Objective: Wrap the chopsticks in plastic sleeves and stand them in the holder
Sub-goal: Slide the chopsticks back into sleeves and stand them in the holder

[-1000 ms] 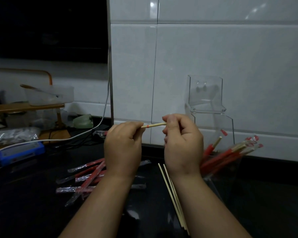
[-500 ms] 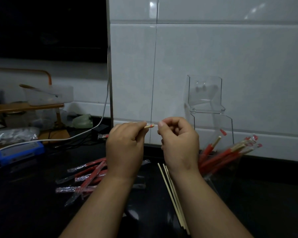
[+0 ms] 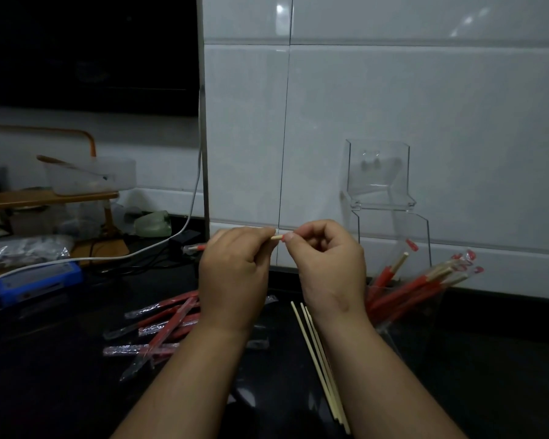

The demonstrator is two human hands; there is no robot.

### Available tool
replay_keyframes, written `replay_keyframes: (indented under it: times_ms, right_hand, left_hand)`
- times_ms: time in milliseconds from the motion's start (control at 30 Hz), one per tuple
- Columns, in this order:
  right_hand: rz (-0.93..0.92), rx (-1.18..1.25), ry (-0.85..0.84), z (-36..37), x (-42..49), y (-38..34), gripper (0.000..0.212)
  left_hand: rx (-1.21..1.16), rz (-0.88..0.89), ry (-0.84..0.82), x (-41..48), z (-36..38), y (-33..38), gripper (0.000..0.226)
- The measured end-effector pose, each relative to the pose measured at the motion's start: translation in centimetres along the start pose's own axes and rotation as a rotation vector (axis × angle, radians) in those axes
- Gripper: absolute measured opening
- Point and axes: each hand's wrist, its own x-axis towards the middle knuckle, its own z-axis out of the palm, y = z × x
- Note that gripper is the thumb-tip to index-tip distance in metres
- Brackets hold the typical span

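**Chopstick Slides Deeper Into Its Sleeve**

A dark table (image 3: 61, 391) below a white tiled wall (image 3: 393, 122) in dim light: a person's two hands meet in mid-air above it. A second ago a long stretch of pale chopstick (image 3: 277, 237) showed between them; now only a short stub is left, the right hand (image 3: 330, 264) having closed up on the left hand (image 3: 235, 274). The left fingers (image 3: 260, 239) are curled tight round the sleeve (image 3: 195, 248), whose red end pokes out past the far side of the fist. The right thumb and forefinger pinch the chopstick's bare end, the other right fingers (image 3: 327, 239) folded into the palm. The stub lies level, bridging the narrow gap between the two thumbs.

Nothing else has moved. Bare chopsticks (image 3: 317, 353) lie on the table under the right forearm, and loose sleeves (image 3: 159, 324) are scattered under the left. The clear holder (image 3: 393, 223) stands against the wall just right of the right hand, lid up, with wrapped chopsticks (image 3: 409, 289) leaning in it toward the right. A white cable (image 3: 108, 258) trails across the left side.

The red print on the sleeves is too small and blurred to read.
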Motion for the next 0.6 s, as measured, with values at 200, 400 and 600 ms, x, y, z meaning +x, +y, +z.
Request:
replay_keyframes:
  times_ms: [200,400,600]
  right_hand:
    - [0.029,-0.071,-0.032,0.5,-0.2,0.3,0.02]
    - [0.004,0.029,-0.019,-0.2,-0.6,-1.1,0.021]
    - [0.026,-0.104,-0.051,0.2,-0.4,-0.2,0.012]
  left_hand:
    - [0.009,0.009,0.004,0.0,0.0,0.1,0.024]
    - [0.03,-0.005,-0.02,0.0,-0.1,0.1,0.016]
    - [0.025,-0.015,-0.029,0.1,-0.2,0.3,0.024]
